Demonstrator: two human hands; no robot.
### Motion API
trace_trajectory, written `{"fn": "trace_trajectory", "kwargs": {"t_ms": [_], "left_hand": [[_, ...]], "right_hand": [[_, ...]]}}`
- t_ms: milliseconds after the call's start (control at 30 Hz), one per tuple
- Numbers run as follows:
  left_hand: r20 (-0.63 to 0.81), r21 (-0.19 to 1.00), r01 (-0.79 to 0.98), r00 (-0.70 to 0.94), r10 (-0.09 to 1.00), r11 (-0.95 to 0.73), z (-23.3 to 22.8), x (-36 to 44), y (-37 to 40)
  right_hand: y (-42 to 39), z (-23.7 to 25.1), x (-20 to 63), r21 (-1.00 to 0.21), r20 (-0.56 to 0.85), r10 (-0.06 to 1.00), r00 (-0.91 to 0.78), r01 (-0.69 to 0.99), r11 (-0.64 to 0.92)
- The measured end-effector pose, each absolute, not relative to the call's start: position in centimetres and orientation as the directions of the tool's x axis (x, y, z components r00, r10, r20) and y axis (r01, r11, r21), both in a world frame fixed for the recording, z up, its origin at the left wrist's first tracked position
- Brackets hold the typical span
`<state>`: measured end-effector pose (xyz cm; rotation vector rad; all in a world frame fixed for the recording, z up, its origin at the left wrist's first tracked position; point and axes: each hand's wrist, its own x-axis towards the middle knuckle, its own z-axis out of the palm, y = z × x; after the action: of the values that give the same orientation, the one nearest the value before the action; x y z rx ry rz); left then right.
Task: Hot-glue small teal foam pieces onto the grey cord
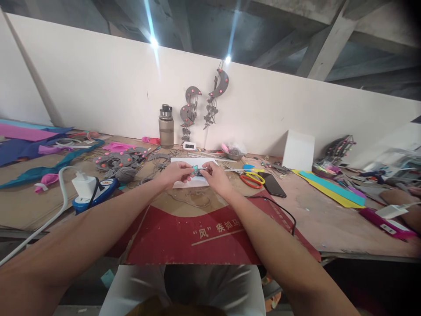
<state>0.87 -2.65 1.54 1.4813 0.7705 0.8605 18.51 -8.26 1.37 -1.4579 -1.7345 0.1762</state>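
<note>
My left hand and my right hand meet over a white sheet of paper in the middle of the workbench. Between their fingertips they pinch a small craft piece, dark grey with a teal bit on it. Both hands grip it from opposite sides. The piece is tiny and partly hidden by my fingers. Under my forearms lies a red printed cardboard sheet.
Orange-handled scissors and a black phone lie right of my hands. A water bottle stands at the wall by grey moon decorations. A blue power strip with white charger sits left. Coloured foam sheets and a white box lie right.
</note>
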Motion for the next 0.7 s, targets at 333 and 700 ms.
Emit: {"fn": "trace_trajectory", "kwargs": {"t_ms": [333,700], "left_hand": [[-0.019,0.996,-0.075,0.304,0.953,0.044,1.3,0.2,-1.0],[-0.063,0.993,-0.078,0.302,0.951,0.090,1.4,0.0,-1.3]], "right_hand": [[-7.1,1.6,23.1,-0.343,0.260,0.937,0.232,0.930,-0.135],[-7.3,1.4,22.2,-0.332,0.136,0.961,0.241,0.925,-0.185]]}}
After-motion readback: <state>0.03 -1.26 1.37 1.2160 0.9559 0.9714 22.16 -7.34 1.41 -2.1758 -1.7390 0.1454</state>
